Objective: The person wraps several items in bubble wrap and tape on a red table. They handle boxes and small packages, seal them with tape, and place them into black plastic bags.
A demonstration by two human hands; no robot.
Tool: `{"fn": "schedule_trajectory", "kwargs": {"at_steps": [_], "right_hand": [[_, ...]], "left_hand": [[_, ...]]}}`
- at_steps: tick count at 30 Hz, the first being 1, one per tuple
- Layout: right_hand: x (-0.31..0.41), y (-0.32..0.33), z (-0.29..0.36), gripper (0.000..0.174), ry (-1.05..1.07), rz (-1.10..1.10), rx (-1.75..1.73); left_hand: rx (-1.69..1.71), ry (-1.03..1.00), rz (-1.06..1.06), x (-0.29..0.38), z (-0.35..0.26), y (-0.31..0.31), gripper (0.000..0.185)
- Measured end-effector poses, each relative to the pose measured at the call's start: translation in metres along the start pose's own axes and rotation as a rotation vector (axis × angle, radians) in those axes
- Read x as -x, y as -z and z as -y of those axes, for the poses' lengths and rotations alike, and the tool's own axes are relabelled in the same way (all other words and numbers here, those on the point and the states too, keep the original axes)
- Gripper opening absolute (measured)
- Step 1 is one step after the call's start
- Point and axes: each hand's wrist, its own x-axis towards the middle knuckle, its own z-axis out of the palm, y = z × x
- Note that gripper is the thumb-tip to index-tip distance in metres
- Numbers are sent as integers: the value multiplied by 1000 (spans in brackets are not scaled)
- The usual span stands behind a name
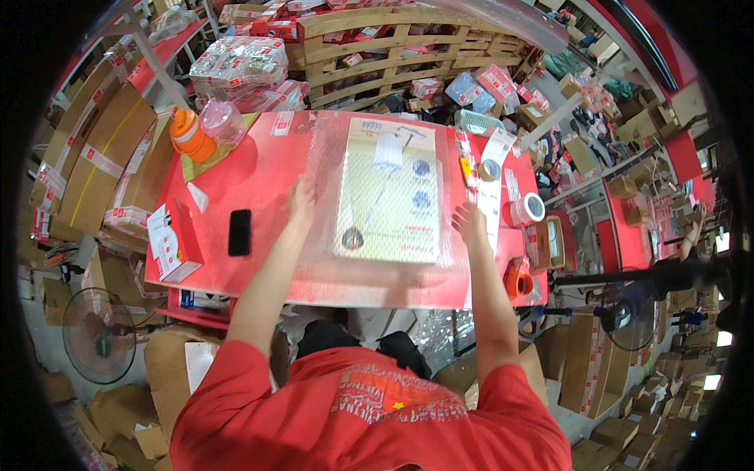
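A flat, pale printed carton (pixel 389 200) lies on the red table (pixel 271 159), with clear bubble wrap (pixel 324 194) under it and seemingly over its face. My left hand (pixel 302 203) is at the wrap's left edge, fingers pointing away from me and apart from the carton. On the other side, my right hand (pixel 471 222) hovers beside the wrap's right edge with its fingers spread. Neither hand holds anything that I can see. Just beyond the right hand lie a yellow utility knife (pixel 468 173) and a strip of white labels (pixel 488 197).
A black phone (pixel 240 232), a red-and-white box (pixel 175 244) and an orange jug (pixel 192 135) occupy the table's left. Tape rolls (pixel 527 209) and an orange tape dispenser (pixel 520 281) sit at right. Behind stands a wooden pallet (pixel 406 50); fans (pixel 99 335) flank the table.
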Motion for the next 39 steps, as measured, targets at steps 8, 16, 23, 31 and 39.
{"fn": "schedule_trajectory", "kwargs": {"at_steps": [8,16,23,31,39], "right_hand": [[-24,38,-20,58,544,-715,-265],[-175,39,-31,43,658,-1166,-579],[-129,80,-35,42,363,-1017,-945],[-26,20,28,39,319,-390,-1002],[28,-50,59,37,354,390,-1118]], "left_hand": [[-1452,-1288,1067,-36,-47,7,66],[-825,-1500,842,-125,-16,-77,57],[-1183,-1068,886,-19,-102,-44,56],[-1017,-435,680,37,-34,-50,60],[-655,499,422,84,60,72,66]]}}
